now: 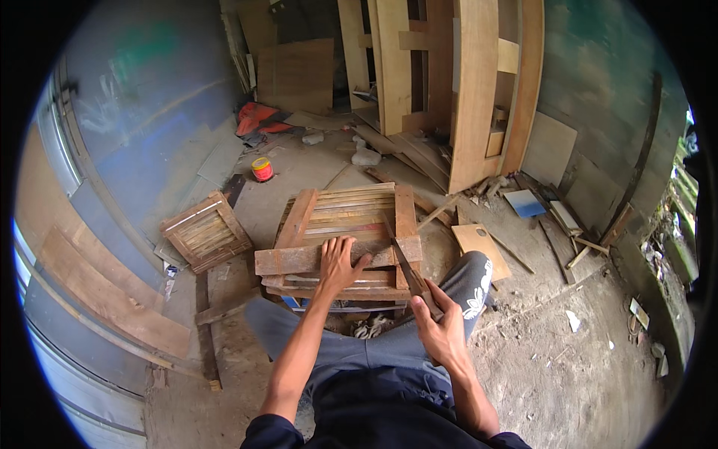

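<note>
I have the left hand (340,263) spread over the rough board (292,260), which lies across the slatted wooden panel (299,215). My right hand (441,325) is closed around the handle of the saw (406,267), and its blade crosses the board near the right end. I think the board may turn or slide if the left hand presses too weakly; then the blade could jump toward the thumb (363,261) or the right knee (474,271).
</note>
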